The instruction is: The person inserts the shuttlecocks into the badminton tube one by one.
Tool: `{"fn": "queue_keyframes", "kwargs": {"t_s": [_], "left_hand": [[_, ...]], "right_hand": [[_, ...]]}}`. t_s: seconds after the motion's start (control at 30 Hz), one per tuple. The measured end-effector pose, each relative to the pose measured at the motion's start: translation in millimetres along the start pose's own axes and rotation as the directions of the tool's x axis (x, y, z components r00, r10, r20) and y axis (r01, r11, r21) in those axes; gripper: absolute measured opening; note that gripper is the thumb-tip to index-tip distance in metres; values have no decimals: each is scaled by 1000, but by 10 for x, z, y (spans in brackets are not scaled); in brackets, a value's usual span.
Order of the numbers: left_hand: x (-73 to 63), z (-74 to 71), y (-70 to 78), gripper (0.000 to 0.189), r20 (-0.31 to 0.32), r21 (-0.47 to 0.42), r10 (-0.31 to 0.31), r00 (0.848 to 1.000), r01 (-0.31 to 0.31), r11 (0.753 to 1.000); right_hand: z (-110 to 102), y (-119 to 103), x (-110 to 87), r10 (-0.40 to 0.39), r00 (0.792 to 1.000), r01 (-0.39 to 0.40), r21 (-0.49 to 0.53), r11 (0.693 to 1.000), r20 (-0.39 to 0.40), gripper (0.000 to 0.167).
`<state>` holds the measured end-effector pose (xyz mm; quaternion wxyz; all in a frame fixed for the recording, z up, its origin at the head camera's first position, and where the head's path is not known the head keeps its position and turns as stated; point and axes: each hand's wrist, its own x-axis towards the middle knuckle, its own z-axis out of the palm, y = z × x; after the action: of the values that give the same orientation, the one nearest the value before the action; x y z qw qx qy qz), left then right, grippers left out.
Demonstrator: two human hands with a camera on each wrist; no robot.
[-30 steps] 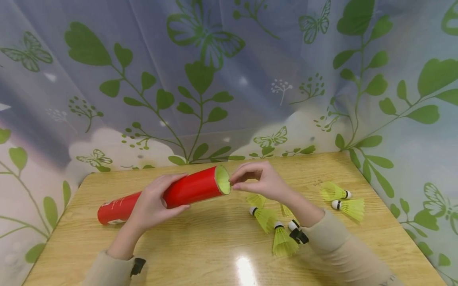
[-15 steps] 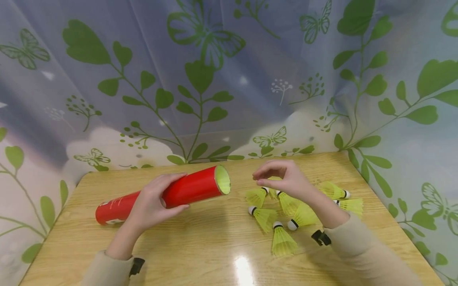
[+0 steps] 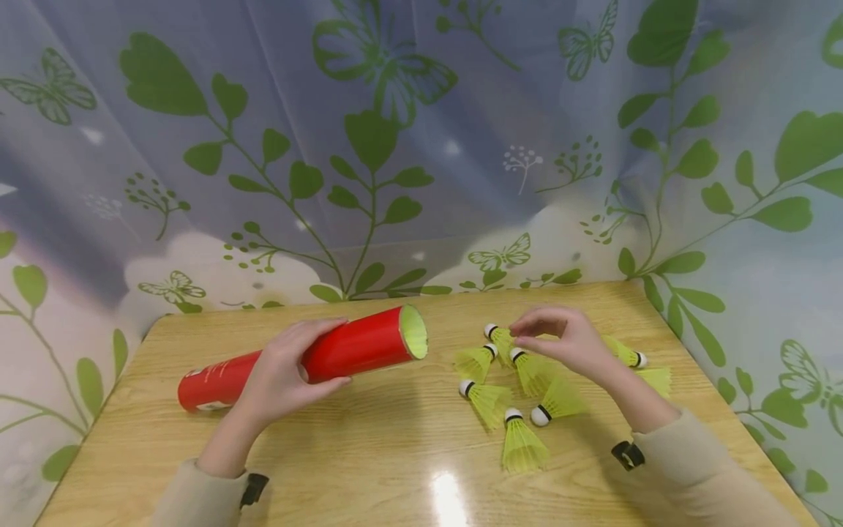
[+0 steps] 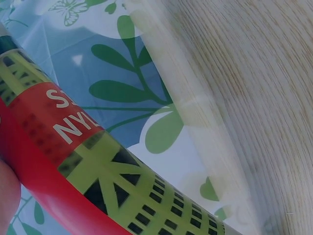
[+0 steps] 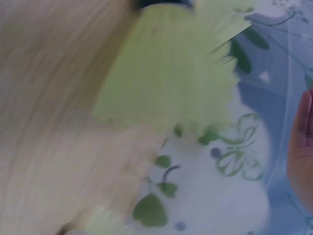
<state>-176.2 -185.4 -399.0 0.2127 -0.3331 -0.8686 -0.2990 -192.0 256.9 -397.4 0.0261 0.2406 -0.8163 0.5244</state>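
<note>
A red shuttlecock tube (image 3: 358, 342) is held aslant by my left hand (image 3: 279, 373), thumb on the near side and fingers over the far side. Its round mouth, tipped up to the right, shows yellow-green inside. The left wrist view shows the tube's printed side (image 4: 122, 181) with white letters. My right hand (image 3: 563, 337) hovers over the group of yellow shuttlecocks, fingers loosely bent and thumb apart, nothing visible in its grasp. Its fingertips overlap the skirt of the farthest shuttlecock (image 3: 499, 338). A blurred shuttlecock (image 5: 166, 73) fills the upper right wrist view.
Several more shuttlecocks lie on the wooden table (image 3: 369, 468), including one nearest me (image 3: 522, 446) and one by the right forearm (image 3: 626, 353). A patterned curtain (image 3: 263, 183) hangs along the table's back and sides.
My right hand has moved from the tube's mouth rightward to above the shuttlecocks, uncovering several of them. My left hand and the tube have stayed almost still.
</note>
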Motion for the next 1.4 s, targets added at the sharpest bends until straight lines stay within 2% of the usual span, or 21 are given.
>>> {"fn": "queue_keyframes", "kwargs": {"t_s": [0.17, 0.33, 0.53, 0.8, 1.07, 1.2, 1.4], "left_hand": [[-2, -9, 1, 81, 0, 1, 0, 1000, 0, 1000], [0, -8, 0, 81, 1, 0, 2, 1000, -2, 1000], [2, 6, -10, 81, 0, -3, 11, 1000, -11, 1000], [4, 8, -2, 80, 7, -1, -1, 1000, 1, 1000], [8, -3, 8, 80, 15, 0, -8, 1000, 8, 1000], [2, -8, 12, 79, 17, 2, -20, 1000, 20, 1000], [7, -6, 2, 80, 19, 2, -13, 1000, 13, 1000]], "right_hand": [[-93, 144, -25, 78, 996, -80, -62, 995, -31, 19], [-161, 327, -23, 170, 984, -174, -97, 980, -49, 23], [-214, 560, -1, 224, 973, -229, -117, 966, -52, 25], [-234, 726, 62, 235, 971, -239, -145, 960, -45, 24], [-248, 783, 114, 265, 964, -259, -161, 952, 18, 28], [-237, 835, 146, 252, 967, -239, -203, 950, 43, 25], [-207, 881, 188, 220, 975, -199, -307, 931, 35, 16]]}}
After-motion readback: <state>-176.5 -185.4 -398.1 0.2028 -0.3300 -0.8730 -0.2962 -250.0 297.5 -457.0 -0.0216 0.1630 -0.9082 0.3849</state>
